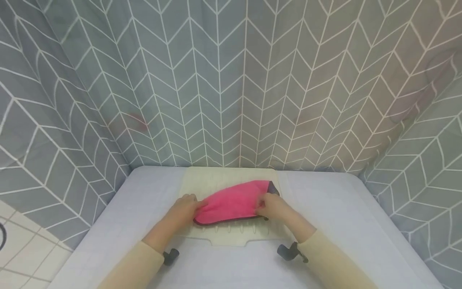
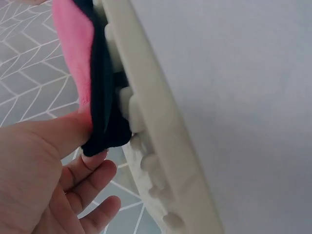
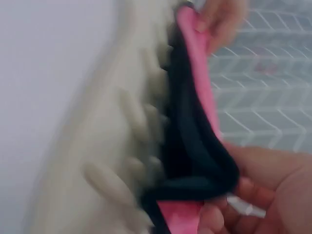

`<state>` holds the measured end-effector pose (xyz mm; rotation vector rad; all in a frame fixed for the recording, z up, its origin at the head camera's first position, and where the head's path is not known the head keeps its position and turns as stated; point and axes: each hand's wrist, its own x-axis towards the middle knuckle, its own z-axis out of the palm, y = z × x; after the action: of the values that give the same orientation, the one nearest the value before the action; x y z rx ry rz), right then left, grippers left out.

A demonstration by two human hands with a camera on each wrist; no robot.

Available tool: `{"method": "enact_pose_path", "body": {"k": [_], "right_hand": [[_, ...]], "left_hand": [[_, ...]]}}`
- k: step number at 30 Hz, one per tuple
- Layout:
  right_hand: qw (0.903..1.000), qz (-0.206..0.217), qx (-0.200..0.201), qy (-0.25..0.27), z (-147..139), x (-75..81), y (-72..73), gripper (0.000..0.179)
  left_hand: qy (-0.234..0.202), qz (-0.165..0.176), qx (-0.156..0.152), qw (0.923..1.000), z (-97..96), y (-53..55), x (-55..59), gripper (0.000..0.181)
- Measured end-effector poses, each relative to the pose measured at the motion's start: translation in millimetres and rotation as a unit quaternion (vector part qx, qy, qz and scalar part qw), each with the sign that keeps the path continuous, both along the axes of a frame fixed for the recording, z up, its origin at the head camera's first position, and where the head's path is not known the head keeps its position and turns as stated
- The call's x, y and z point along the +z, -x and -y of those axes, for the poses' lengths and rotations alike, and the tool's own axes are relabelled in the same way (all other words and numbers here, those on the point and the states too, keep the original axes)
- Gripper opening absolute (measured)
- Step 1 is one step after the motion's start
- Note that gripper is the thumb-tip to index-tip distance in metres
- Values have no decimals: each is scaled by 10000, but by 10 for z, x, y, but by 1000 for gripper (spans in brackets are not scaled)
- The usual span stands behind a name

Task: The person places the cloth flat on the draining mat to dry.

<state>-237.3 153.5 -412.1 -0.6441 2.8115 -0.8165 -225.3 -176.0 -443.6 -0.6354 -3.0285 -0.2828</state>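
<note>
A pink cloth point(image 1: 231, 202) with a dark edge and dark underside lies across a cream pegged rack point(image 1: 227, 237). My left hand point(image 1: 185, 210) pinches its left end between thumb and index finger; in the left wrist view the other fingers of the left hand point(image 2: 83, 180) are spread below the cloth corner. At the other end, my right hand point(image 1: 272, 206) pinches the cloth near its dark corner. In the right wrist view the edge of the cloth point(image 3: 204, 92) is folded by the thumb of the right hand point(image 3: 273, 185), and the dark underside shows beside the pegs.
The rack sits on a white table point(image 1: 317, 200). Dark wrist-camera mounts show under both forearms, one a black piece point(image 1: 287, 252) by the right sleeve. A grey curtain point(image 1: 231, 80) with white chevron lines hangs behind and on both sides. Pale floor tiles point(image 1: 29, 241) lie at left.
</note>
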Motion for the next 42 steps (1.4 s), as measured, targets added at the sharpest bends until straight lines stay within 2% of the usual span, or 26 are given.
{"method": "enact_pose_path", "body": {"k": [2,4,9,12,16,19,22,25,29,32,36,37,39,42], "right_hand": [[9997,160,170,125,-77,-36,36,13],[9988,233,135,398,-185,-29,88,10],[9934,140,-499,1020,-472,-1,179,21],[9899,272,-578,1262,-556,-53,192,26],[9847,513,-525,1578,-541,-165,231,29],[9832,452,-607,1664,-488,-235,301,30],[9795,446,-682,1842,-443,-273,377,32],[9741,615,-665,2073,-415,-299,434,34],[9734,594,-583,2135,-396,-325,478,37],[9686,448,-764,2321,-397,-326,485,46],[9524,476,-963,2854,-429,-293,483,70],[9504,530,-935,2919,-439,-280,478,76],[9492,617,-853,2967,-468,-256,482,86],[9543,734,-677,2815,-502,-218,477,97]], "left_hand": [[-242,140,47,9996,28,-36,-6,43],[-426,252,162,9986,71,-67,7,45],[-461,464,481,9967,214,-153,20,46],[-685,554,440,9951,260,-188,9,46],[-1306,602,203,9894,245,-192,-20,47],[-1714,776,221,9819,208,-182,-45,49],[-2010,981,465,9736,174,-180,-79,50],[-2417,1096,666,9618,133,-172,-119,48],[-3002,1071,715,9451,58,-139,-156,45],[-3308,959,772,9356,21,-111,-143,46],[-3477,724,821,9312,55,-90,-50,53],[-3457,688,791,9325,75,-85,-25,55],[-3389,609,659,9365,123,-76,19,60],[-3274,543,469,9422,193,-63,58,66]]}}
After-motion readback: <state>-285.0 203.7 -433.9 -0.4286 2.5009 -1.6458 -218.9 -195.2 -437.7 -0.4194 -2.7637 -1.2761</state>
